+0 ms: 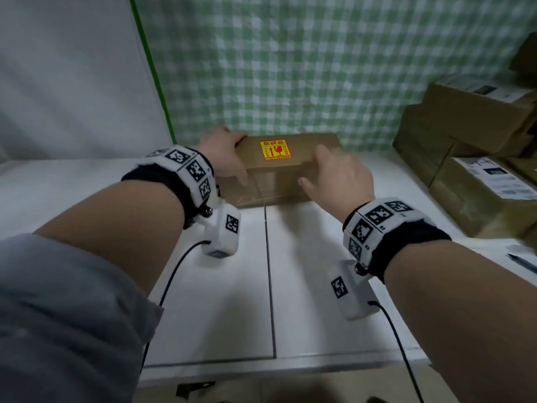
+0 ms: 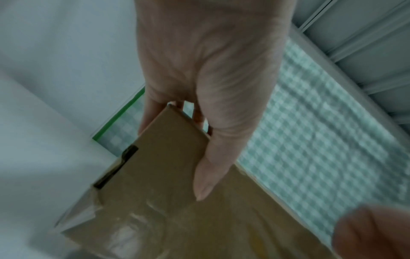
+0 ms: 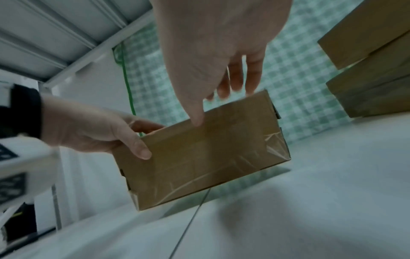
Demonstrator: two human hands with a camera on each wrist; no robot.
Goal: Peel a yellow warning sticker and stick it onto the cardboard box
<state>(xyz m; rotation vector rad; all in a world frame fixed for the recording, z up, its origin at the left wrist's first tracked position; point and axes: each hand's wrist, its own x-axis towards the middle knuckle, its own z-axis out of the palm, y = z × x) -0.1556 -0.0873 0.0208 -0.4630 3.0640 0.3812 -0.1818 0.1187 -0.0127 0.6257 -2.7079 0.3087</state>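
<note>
A brown cardboard box (image 1: 276, 184) lies at the back middle of the white table (image 1: 218, 301). A yellow warning sticker (image 1: 276, 150) with red print lies flat on its top face. My left hand (image 1: 223, 149) grips the box's left end. In the left wrist view its thumb (image 2: 206, 175) lies on the front face of the box (image 2: 166, 166), with the fingers round the far side. My right hand (image 1: 337, 175) is over the right half with fingers extended. In the right wrist view its thumb (image 3: 197, 112) touches the top front edge of the box (image 3: 206, 157). The picture is motion-blurred.
Several taped cardboard boxes (image 1: 470, 123) are stacked at the right, the nearest one (image 1: 488, 196) with a shipping label. A green checked cloth (image 1: 290, 68) hangs behind the table. A pen (image 1: 523, 263) and papers lie at the right edge. A seam runs down the tabletop.
</note>
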